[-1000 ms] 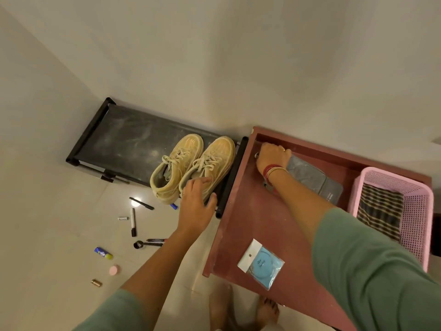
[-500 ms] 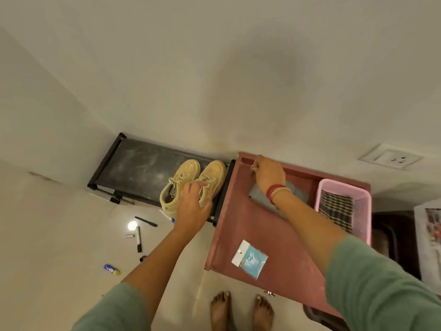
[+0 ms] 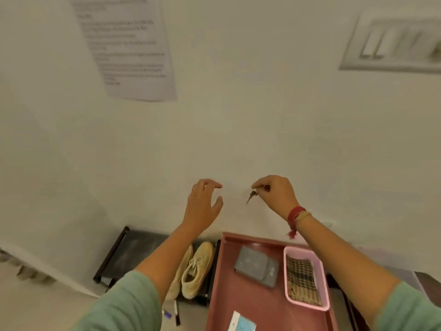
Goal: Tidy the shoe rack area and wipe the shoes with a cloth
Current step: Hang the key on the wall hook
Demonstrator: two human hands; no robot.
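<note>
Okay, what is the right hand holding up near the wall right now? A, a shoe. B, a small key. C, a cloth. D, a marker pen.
B: the right hand pinches a small key, which dangles just below its fingertips.

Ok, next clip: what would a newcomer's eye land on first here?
Both hands are up before the pale wall: the right hand pinches a small dangling key, and the left hand holds nothing beside it. Below, beige shoes sit on the black rack next to a reddish table bearing a pink basket.
</note>
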